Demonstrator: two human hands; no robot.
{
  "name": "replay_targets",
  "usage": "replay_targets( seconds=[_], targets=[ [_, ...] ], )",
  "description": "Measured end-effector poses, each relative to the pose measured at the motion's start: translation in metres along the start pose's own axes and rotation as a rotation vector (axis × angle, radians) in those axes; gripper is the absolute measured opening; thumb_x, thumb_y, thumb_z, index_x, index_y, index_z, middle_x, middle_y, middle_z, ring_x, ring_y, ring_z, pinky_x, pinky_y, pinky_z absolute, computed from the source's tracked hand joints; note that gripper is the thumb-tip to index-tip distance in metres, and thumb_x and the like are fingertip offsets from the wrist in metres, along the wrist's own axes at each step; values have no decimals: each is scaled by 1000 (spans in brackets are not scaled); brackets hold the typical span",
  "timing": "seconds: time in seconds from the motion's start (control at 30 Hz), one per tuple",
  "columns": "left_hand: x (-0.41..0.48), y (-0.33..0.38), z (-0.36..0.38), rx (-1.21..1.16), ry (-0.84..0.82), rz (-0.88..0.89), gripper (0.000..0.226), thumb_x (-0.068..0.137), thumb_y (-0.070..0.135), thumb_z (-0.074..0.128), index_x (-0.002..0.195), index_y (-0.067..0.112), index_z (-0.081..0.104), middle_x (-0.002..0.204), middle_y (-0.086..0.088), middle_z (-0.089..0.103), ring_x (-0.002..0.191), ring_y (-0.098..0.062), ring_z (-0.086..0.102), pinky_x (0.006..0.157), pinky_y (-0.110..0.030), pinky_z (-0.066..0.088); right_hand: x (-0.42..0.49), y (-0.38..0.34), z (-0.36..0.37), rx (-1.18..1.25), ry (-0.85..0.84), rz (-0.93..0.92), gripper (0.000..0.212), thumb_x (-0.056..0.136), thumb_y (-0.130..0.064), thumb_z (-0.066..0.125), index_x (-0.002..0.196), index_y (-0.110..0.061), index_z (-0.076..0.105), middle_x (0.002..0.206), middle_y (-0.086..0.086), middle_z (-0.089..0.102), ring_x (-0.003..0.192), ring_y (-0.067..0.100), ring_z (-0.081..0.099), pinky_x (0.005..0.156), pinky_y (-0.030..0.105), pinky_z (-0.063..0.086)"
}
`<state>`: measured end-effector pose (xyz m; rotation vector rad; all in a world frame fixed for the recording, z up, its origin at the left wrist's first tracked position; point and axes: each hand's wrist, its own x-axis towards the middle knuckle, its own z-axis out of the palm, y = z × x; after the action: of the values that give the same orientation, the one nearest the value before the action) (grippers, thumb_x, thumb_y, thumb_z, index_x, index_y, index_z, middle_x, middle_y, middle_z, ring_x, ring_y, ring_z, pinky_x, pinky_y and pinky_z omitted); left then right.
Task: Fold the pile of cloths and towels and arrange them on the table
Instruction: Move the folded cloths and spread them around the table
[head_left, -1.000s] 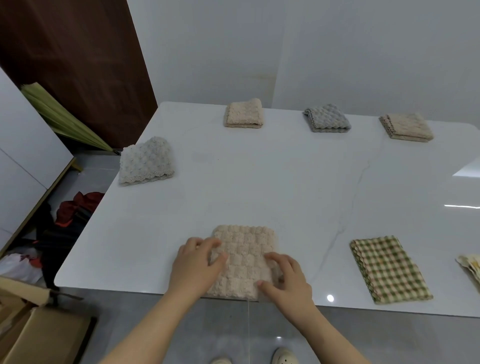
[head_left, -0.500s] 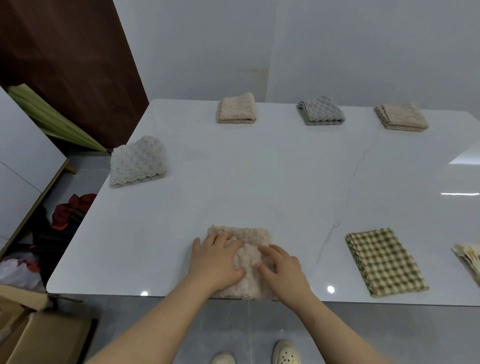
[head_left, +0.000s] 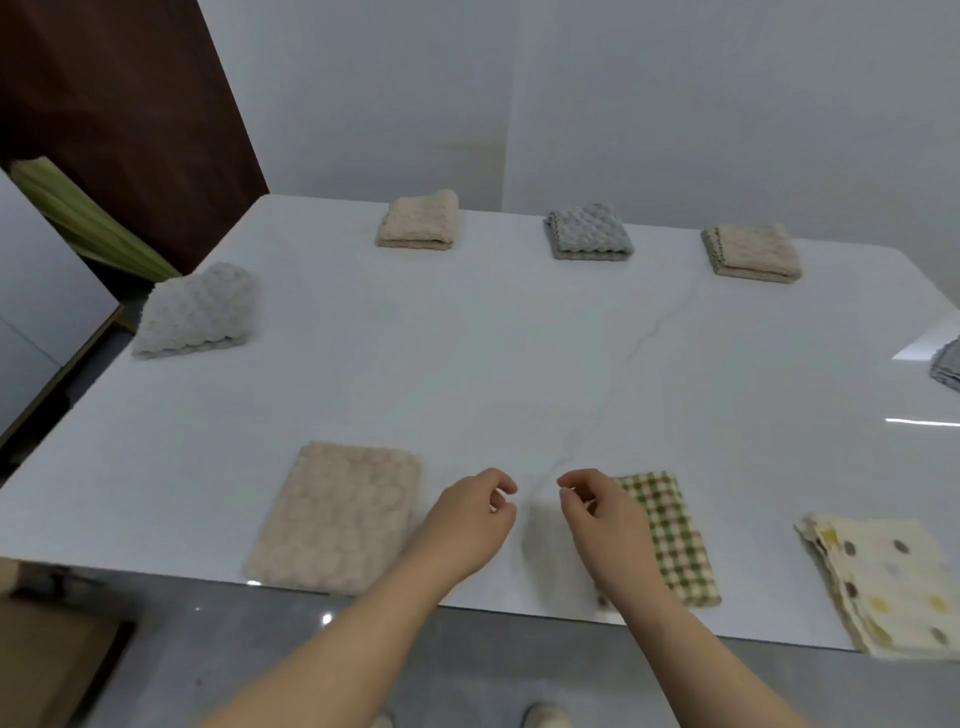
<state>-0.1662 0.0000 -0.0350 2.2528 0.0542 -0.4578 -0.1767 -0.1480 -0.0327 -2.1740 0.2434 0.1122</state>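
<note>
A folded beige waffle towel (head_left: 337, 517) lies flat at the near edge of the white table (head_left: 467, 374). My left hand (head_left: 467, 525) hovers just right of it, fingers loosely curled, holding nothing. My right hand (head_left: 602, 525) hovers over the left part of a folded green checked cloth (head_left: 670, 535), also loosely curled and empty. A folded cream spotted cloth (head_left: 883, 587) lies at the near right. Folded towels sit further back: white (head_left: 197, 312) at the left edge, then beige (head_left: 421, 221), grey (head_left: 589, 234) and beige (head_left: 750, 254) along the far side.
A grey cloth (head_left: 948, 371) shows at the right frame edge. A dark brown panel (head_left: 119, 114) and green folded item (head_left: 88, 218) stand beyond the table's left side. A cardboard box (head_left: 47, 660) sits on the floor at the near left.
Both hands have lifted off the beige waffle towel and moved right, to between it and the checked cloth. The towel stays flat. The view has shifted right.
</note>
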Motion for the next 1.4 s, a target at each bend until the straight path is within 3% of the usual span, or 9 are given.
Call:
replay_targets(
  seconds=[0.17,0.33,0.5,0.6,0.7,0.77,1.03,1.23,1.4],
  targets=[
    [2,26,48,-271,25,-172,21,91,18,46,109,24,53,95,4,59,90,-15,64,79,-32,52,13,37,-51,-57,83,13,16,89,-14,49,95,-18,63,88,-10,58,85,7,55,68,18,41],
    [2,45,82,-255,47,-224,44,91,26,51,133,23,37,104,3,51,96,-14,53,88,-31,49,13,76,-81,-210,33,134,40,88,-23,53,127,-15,49,132,4,46,121,23,41,93,32,37],
    [9,66,94,-369,12,-302,64,88,23,60,141,17,26,100,4,55,84,-8,54,68,-18,44,12,85,-89,-57,-130,232,61,86,-21,56,140,-14,30,123,5,52,98,18,55,75,29,45],
    [13,74,98,-513,-7,-386,38,84,13,65,119,7,53,112,-6,62,91,-14,58,79,-22,47,14,86,-91,-31,-178,264,44,85,-21,57,126,-17,43,98,-4,55,78,10,52,63,25,43],
    [13,77,96,-621,5,-402,4,83,10,66,86,9,63,86,-2,67,71,-8,60,59,-14,48,16,88,-93,-9,-205,273,13,81,-25,62,92,-18,57,87,-4,62,74,10,57,68,29,47],
    [13,74,95,-623,73,-371,10,85,12,63,76,13,58,78,1,62,68,-7,57,54,-16,45,15,89,-94,67,-213,288,11,81,-25,63,81,-16,56,81,-3,62,74,13,58,69,30,48],
    [-3,53,88,-362,-4,-152,43,84,14,63,110,37,37,96,4,52,80,-11,57,75,-19,47,4,88,-96,88,-210,185,38,86,-26,58,112,-34,32,83,-13,56,74,10,60,63,27,47],
    [-10,45,88,-188,-82,-61,18,84,13,64,78,30,60,69,9,51,66,-2,49,67,-12,39,-3,101,-98,-92,-337,-61,35,83,-21,58,108,-40,42,110,-9,50,89,6,49,71,12,36],
    [-8,41,93,-306,39,-179,17,79,10,69,73,25,65,74,7,65,75,-4,60,69,-11,44,-4,108,-95,-197,-379,-138,24,84,-26,59,84,-47,48,93,-10,50,88,10,46,77,18,35]
  ],
)
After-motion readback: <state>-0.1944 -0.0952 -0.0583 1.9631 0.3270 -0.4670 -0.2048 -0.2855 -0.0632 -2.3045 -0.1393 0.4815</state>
